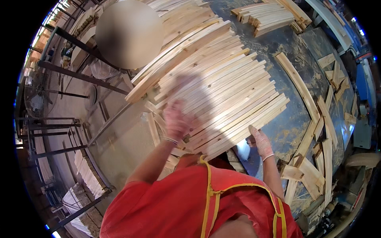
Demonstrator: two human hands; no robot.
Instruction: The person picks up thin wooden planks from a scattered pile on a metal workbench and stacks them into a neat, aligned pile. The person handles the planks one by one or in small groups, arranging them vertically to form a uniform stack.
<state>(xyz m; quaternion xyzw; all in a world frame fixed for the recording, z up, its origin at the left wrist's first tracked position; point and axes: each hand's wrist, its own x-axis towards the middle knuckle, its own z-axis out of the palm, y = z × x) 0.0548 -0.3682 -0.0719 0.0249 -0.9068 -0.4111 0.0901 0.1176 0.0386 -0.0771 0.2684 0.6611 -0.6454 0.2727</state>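
Long pale wooden strips (234, 91) lie side by side in a wide row in front of me, over the edge of a dark work table. My left hand (177, 121) is above the left ends of the nearer strips. It is smeared, and whether its fingers grip a strip cannot be made out. Beside the near edge of the closest strip is my right hand (262, 142), in a pale glove. Its thumb points up toward that strip and stands apart from the fingers, which are partly shaded. Nothing shows between them.
Sawdust covers the dark table (287, 123). A long loose board (298, 85) and scattered offcuts (311, 174) lie to the right. Another stack of strips (264, 18) sits at the far side. Metal racks (75, 73) and a fan (37, 104) stand on the left.
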